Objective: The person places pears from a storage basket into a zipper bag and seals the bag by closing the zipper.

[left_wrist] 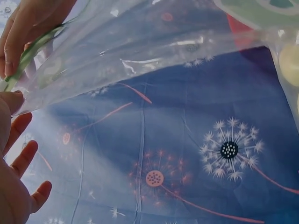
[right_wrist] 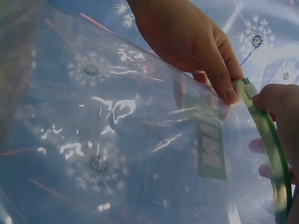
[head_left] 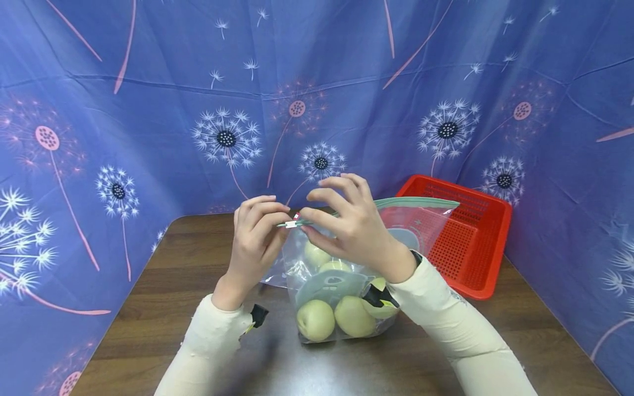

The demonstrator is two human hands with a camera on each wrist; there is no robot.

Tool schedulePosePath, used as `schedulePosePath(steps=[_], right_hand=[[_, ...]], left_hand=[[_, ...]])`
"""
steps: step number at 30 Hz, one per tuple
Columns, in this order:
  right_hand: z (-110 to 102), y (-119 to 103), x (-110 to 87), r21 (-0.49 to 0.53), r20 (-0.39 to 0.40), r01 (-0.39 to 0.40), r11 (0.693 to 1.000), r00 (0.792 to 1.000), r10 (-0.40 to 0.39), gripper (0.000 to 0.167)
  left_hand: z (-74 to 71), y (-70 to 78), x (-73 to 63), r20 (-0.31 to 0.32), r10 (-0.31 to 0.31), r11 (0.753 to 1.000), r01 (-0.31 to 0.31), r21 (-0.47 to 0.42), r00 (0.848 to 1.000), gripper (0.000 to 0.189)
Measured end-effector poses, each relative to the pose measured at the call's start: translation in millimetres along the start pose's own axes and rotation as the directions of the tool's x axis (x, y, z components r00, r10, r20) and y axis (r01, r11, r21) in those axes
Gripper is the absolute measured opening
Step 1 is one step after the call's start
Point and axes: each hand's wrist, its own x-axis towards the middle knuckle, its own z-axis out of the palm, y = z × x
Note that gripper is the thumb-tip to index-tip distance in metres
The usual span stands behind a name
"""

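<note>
A clear zip bag (head_left: 329,286) with a green zip strip (right_wrist: 271,144) stands on the table, its top edge raised. Several round, pale yellow-green fruits (head_left: 316,320), apple-like, lie inside. Thumb and fingers of the left hand (head_left: 253,236) pinch the bag's top corner at the strip's end. Close beside it, the right hand (head_left: 356,225) pinches the strip at the small white slider (right_wrist: 251,89), its thumb against the slider in the right wrist view. The right hand's other fingers are spread and bent. Part of the bag is hidden behind the right hand and sleeve.
A red plastic basket (head_left: 500,242) stands behind the bag at the right, partly seen through it. Under everything is a brown wooden table (head_left: 163,308). A blue cloth (head_left: 163,110) with dandelion prints hangs at the back and both sides.
</note>
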Motion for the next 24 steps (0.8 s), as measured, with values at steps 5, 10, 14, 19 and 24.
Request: schedulePosePath(steps=[5, 10, 14, 19, 24], right_hand=[[1.8, -1.7, 0.0, 0.044, -0.004, -0.003, 0.999, 1.0, 0.003, 0.015], [2.3, -3.7, 1.0, 0.068, -0.028, -0.008, 0.998, 1.0, 0.01, 0.018], [2.2, -5.7, 1.9, 0.086, -0.033, -0.006, 0.996, 0.999, 0.009, 0.016], [2.9, -7.4, 1.9, 0.079, -0.029, -0.002, 0.997, 1.0, 0.004, 0.012], [2.9, -6.4, 0.1, 0.046, -0.032, 0.0, 0.999, 0.999, 0.002, 0.009]], left_hand=[[1.1, 1.3, 0.3, 0.012, -0.027, 0.998, 0.027, -0.059, 1.0, 0.034], [2.9, 1.9, 1.6, 0.008, -0.022, 0.996, 0.022, -0.081, 1.0, 0.033], [3.1, 2.7, 1.7, 0.006, -0.02, 0.996, 0.02, -0.083, 1.0, 0.035], [1.7, 2.9, 0.6, 0.021, -0.011, 0.997, 0.013, -0.072, 1.0, 0.033], [-0.4, 2.2, -0.2, 0.033, -0.008, 0.997, 0.01, -0.071, 0.999, 0.03]])
